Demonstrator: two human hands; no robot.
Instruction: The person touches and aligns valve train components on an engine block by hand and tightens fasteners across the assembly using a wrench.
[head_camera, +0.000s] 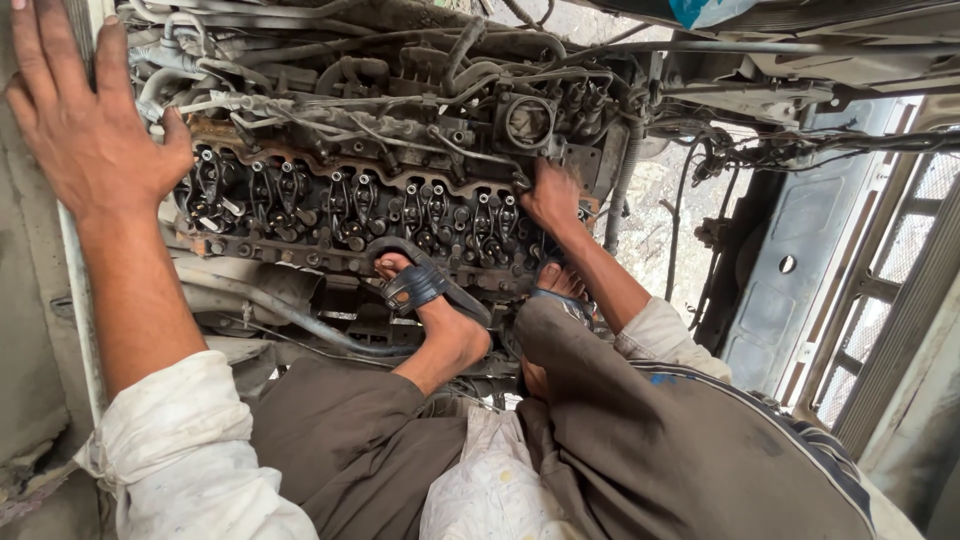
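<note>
My knees in brown trousers (640, 440) fill the bottom of my view, and I squat over the engine (380, 190) with both sandalled feet on its near edge. My left foot (425, 290) rests on the ledge just below the open rocker row (350, 205); if it slips on that oily metal, I pitch forward onto the exposed springs. My right hand (552, 197) is closed down at the right end of the head, the fingers curled around something I cannot make out, so I cannot tell how tight the grip is. My left hand (85, 115) lies flat and spread open against the panel (30, 330) on the left, holding nothing, only bracing me. Loose hoses (300, 320) run under my feet and could snag a sandal.
</note>
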